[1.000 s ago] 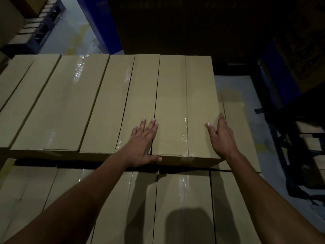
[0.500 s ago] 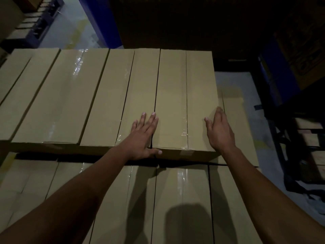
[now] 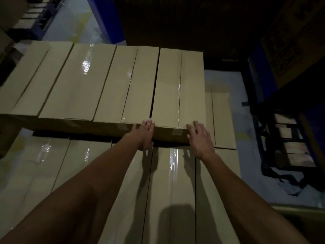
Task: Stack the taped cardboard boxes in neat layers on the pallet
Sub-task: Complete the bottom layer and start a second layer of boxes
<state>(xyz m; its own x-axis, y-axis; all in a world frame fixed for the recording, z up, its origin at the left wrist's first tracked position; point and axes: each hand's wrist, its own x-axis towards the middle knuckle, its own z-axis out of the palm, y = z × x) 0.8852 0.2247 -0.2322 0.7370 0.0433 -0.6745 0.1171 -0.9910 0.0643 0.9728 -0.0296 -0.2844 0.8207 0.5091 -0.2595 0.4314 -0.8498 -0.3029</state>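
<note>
Boxes, cardboard, taped along the top seam, in two visible layers. Upper layer: a row of long boxes set side by side, running away from me. The rightmost box (image 3: 177,88) of that row is the one under my hands; its near end face sits back from the near edge of the layer below, and a narrow dark gap shows between it and its left neighbour (image 3: 126,85).

My left hand (image 3: 145,134): flat against the near end face of the rightmost box at its left corner, fingers straight and together, tips reaching over the top edge. Nothing gripped.

My right hand (image 3: 199,138): at the near right corner of the same box, fingers extended and slightly spread against the end face and corner. Nothing gripped.

Lower layer (image 3: 174,191): boxes of the same kind, tape glinting, lying beneath both forearms. One lower box (image 3: 222,120) shows just beside the right flank of the upper row.

Surroundings: pale floor (image 3: 246,173); wooden pallet (image 3: 290,143) in dark frame at right; blue upright (image 3: 109,23) beyond the stack.
</note>
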